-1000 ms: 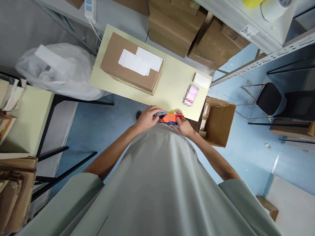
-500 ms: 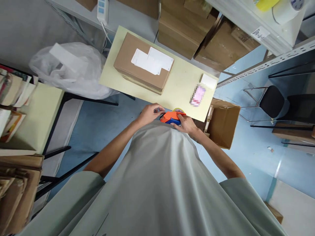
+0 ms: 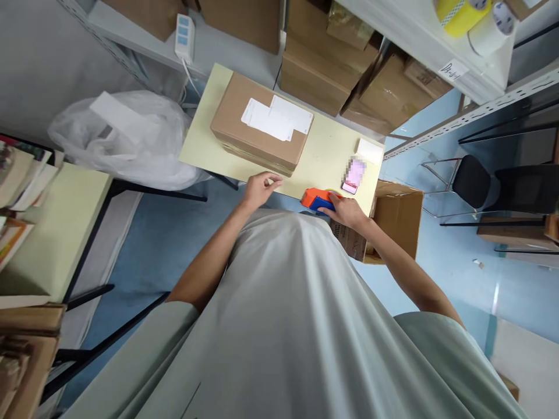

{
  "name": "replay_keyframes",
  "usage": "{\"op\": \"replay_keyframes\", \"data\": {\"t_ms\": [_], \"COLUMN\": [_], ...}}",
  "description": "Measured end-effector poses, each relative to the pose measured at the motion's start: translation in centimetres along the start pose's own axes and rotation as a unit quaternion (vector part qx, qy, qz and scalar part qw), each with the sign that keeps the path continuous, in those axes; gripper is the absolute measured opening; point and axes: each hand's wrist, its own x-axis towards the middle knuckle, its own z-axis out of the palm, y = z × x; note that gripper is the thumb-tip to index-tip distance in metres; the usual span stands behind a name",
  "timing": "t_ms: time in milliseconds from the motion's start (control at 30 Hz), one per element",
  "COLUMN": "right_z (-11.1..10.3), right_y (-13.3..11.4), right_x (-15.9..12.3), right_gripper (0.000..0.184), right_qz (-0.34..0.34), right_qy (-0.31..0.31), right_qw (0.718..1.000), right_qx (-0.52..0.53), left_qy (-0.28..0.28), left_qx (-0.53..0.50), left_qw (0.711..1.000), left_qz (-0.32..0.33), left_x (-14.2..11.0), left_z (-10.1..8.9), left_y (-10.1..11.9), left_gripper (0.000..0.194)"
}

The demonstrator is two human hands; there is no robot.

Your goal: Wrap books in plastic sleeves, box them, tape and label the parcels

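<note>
My right hand (image 3: 346, 210) is wrapped round an orange and blue tape dispenser (image 3: 318, 199), held at the front edge of a pale yellow table (image 3: 327, 145). A sliver of its yellow tape roll shows above the fingers. My left hand (image 3: 261, 189) is off to the left of the dispenser, apart from it, with thumb and fingers pinched together. Whatever may be between those fingertips is too small to make out. Just beyond the left hand lies a closed cardboard box (image 3: 238, 110) on the table, with overlapping white labels (image 3: 275, 119) on top.
A phone (image 3: 353, 176) and a small white block (image 3: 370, 150) lie at the table's right end. An open carton (image 3: 399, 218) stands on the floor below it. On the left is a plastic bag (image 3: 126, 145). Tape rolls (image 3: 463, 14) sit on the upper right shelf.
My right hand has carried the tape dispenser to the right. The left hand has drawn away from its front end, slightly up the view. The view has shifted a little.
</note>
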Motion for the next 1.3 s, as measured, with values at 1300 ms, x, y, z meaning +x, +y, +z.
{"op": "replay_keyframes", "data": {"t_ms": [1300], "right_z": [3.8], "right_y": [1.1], "right_x": [4.9], "right_gripper": [0.057], "right_qz": [0.034], "right_qy": [0.055], "right_qw": [0.995], "right_qx": [0.079], "left_qy": [-0.080], "left_qx": [-0.196], "left_qw": [0.927], "left_qz": [-0.311], "left_x": [6.5], "left_z": [4.3], "left_y": [1.7], "left_gripper": [0.082]}}
